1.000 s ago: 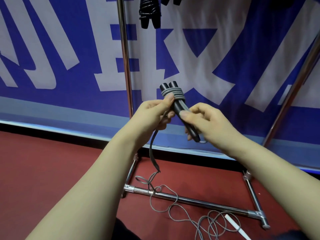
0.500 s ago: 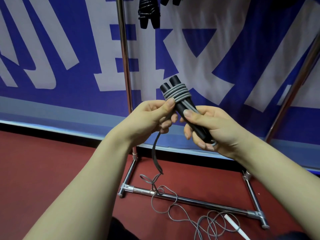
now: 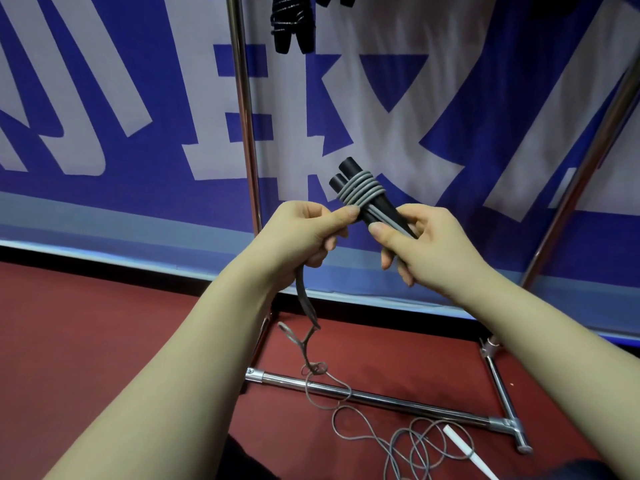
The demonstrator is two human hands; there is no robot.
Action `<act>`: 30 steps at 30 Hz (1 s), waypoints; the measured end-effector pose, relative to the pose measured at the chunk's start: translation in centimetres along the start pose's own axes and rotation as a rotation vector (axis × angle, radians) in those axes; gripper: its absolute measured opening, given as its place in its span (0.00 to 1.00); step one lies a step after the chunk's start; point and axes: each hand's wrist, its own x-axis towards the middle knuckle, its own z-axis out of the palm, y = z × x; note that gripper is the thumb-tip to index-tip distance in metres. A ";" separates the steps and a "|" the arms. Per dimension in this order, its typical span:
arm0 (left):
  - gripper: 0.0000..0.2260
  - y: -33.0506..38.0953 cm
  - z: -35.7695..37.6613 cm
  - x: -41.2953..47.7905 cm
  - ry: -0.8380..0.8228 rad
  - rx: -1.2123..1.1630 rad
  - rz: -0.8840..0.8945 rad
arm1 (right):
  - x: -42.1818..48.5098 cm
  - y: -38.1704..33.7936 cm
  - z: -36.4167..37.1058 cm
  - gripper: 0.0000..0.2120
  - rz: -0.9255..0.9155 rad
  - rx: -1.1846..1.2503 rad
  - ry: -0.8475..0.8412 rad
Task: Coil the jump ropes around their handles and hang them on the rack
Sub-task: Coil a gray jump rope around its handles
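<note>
Handles [image 3: 381,205] in right hand [image 3: 429,247], rope [image 3: 302,295] in left hand [image 3: 301,237], near rack post [image 3: 247,133].

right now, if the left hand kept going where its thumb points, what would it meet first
The black handles, below the grey rope coils; the thumb tip of the left hand looks almost on them, though depth is unclear.

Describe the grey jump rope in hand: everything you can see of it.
The grey jump rope looks like smooth rubbery cord. Several tight turns bind its two black handles, side by side, tips tilted up-left. The right hand grips the handles' lower part; the left hand pinches the cord beside the coil. Slack hangs from the left hand, crosses the rack's base bar and runs into loose loops on the red floor.
</note>
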 end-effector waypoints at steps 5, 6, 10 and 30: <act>0.04 0.0 0.6 -0.3 -0.098 0.018 0.010 | 0.1 0.7 0.2 0.08 -0.069 -0.285 0.121; 0.04 0.1 0.8 -0.4 -0.095 0.030 0.011 | 0.0 0.9 0.3 0.09 -0.089 -0.352 0.142; 0.07 0.4 1.4 -0.2 -0.010 0.086 0.010 | -0.3 1.0 1.1 0.12 -0.197 -0.601 0.195; 0.16 -0.7 0.2 0.2 -0.022 -0.058 0.083 | -0.3 0.2 2.0 0.10 0.128 0.257 0.023</act>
